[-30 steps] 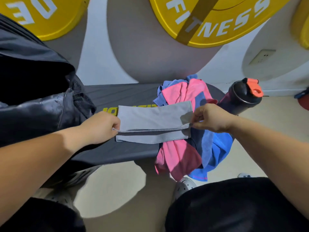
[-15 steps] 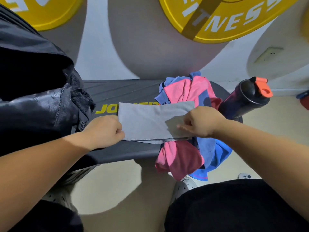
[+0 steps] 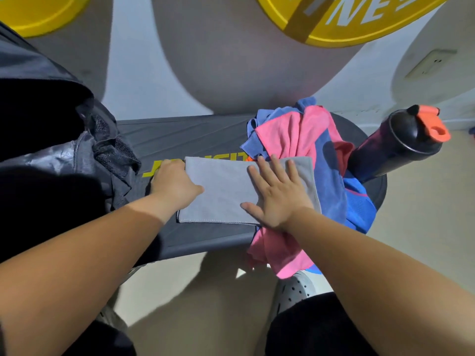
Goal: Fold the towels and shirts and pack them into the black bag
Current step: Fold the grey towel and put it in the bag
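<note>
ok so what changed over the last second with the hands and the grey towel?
The right hand released the grey towel at its right edge and now presses flat on it, fingers spread. The lifted top layer came down, closing the fold. The left hand still holds the left edge; pink and blue pile, bottle and black bag unmoved.

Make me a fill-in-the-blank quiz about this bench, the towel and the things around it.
The right hand lies flat on the folded ____ towel.
The black bottle has an ____ cap.
The black bag sits at the ____ end of the bench.
The crumpled pile of cloths lies at the bench's ____ end.
Missing words: grey; orange; left; right.
</note>
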{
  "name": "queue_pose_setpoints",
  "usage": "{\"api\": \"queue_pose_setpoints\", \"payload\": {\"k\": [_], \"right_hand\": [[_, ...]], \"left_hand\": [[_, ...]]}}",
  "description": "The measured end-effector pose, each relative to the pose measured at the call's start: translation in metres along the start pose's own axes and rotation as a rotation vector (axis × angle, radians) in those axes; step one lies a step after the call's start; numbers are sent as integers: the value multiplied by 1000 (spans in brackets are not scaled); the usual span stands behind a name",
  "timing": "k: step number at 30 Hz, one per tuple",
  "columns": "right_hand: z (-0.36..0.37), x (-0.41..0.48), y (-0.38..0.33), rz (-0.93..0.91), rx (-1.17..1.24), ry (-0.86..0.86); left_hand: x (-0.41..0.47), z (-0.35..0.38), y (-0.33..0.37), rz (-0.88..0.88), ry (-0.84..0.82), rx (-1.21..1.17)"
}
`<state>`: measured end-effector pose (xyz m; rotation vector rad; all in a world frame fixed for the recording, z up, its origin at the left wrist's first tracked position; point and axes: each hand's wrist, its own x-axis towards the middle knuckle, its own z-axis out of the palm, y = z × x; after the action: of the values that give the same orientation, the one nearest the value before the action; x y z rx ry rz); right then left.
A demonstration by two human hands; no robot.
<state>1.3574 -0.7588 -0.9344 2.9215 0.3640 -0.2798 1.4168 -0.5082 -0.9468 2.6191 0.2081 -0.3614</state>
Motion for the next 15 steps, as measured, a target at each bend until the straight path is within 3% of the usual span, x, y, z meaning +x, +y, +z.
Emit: {"api": "queue_pose_setpoints", "payload": {"k": [3, 9, 12, 15], "right_hand": [[0, 0, -1, -10, -6, 24], [-11, -1, -12, 18, 42, 48], [-16, 0, -28, 20, 92, 29], [-18, 4, -45, 11, 92, -8]], "left_hand": [[-4, 2, 5, 39, 45, -106], [-24, -13, 8, 153, -2, -567], [-30, -25, -1, 339, -16, -381], [-30, -40, -16, 452, 109, -156]]}}
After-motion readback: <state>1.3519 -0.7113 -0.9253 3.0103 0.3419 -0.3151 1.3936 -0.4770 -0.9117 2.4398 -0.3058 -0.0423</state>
